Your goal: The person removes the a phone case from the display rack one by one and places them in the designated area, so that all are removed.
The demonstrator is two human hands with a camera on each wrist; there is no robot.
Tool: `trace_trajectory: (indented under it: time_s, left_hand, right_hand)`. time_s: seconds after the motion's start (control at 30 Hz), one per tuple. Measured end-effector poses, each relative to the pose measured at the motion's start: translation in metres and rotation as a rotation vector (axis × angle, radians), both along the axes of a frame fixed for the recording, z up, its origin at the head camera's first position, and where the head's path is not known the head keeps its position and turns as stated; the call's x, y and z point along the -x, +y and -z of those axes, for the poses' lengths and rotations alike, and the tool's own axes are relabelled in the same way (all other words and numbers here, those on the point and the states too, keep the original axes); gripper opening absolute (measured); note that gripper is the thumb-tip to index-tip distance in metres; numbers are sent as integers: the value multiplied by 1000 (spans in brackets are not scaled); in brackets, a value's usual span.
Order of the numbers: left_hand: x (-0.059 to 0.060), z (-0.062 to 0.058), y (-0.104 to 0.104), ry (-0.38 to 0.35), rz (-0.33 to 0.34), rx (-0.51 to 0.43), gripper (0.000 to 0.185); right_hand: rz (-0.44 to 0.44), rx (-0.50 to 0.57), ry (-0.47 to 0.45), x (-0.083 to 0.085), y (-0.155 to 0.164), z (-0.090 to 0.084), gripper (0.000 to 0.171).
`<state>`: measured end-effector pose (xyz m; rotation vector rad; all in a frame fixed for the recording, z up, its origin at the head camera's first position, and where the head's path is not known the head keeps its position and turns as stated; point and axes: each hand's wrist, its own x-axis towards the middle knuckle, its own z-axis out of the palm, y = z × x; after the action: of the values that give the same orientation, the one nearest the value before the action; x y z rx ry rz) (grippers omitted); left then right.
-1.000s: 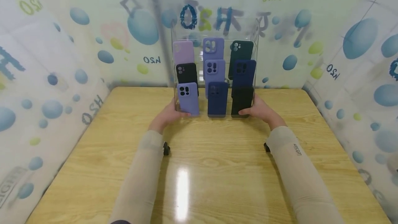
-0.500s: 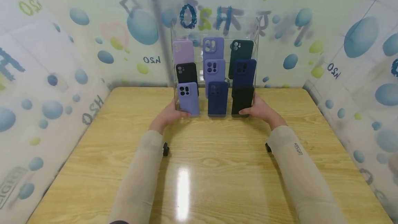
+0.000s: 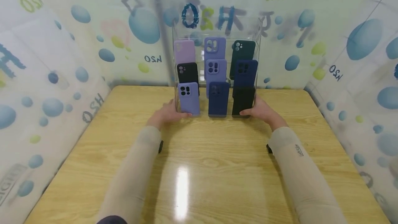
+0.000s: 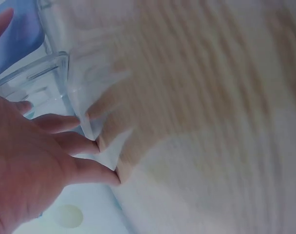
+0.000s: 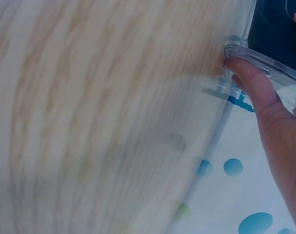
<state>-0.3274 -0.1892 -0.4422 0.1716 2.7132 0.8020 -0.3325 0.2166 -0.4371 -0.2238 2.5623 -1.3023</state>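
head view forward-down, wrist views close

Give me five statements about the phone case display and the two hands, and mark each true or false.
1. The clear display stand stands upright on the wooden table. True.
2. It shows nine phone cases in three columns. True.
3. The front left case is red. False: the front left case is lilac.
4. The right hand is at the stand's right lower side, with a finger on its clear edge. True.
5. The left hand lies flat in the middle of the table, far from the stand. False: it is at the stand's left lower corner, fingers spread.
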Motion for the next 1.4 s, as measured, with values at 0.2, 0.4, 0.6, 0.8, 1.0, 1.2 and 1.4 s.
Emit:
trace_trajectory:
  time_s: [0.2,0.4,0.6,0.8,1.0,1.2,1.4]
  left_hand:
    - [0,-3,3,-28,-5,-5,124]
    - [3,-4,9,-41,-23,30,125]
    - [3,2,9,-30,-31,53,124]
    - [3,5,6,10,-45,59,127]
    - [5,3,5,70,-32,13,130]
    - [3,2,4,77,-33,18,131]
    - [0,2,1,84,-32,27,130]
  right_hand:
    - [-5,0,-20,-1,4,-1,128]
    - [-32,20,10,1,10,-5,125]
    - [-46,-14,4,2,10,-6,123]
    - [-72,-30,16,4,9,-6,123]
    - [-115,-64,41,4,12,-5,126]
    - [-145,-44,55,4,11,-4,124]
    - [-199,-52,100,4,10,-4,119]
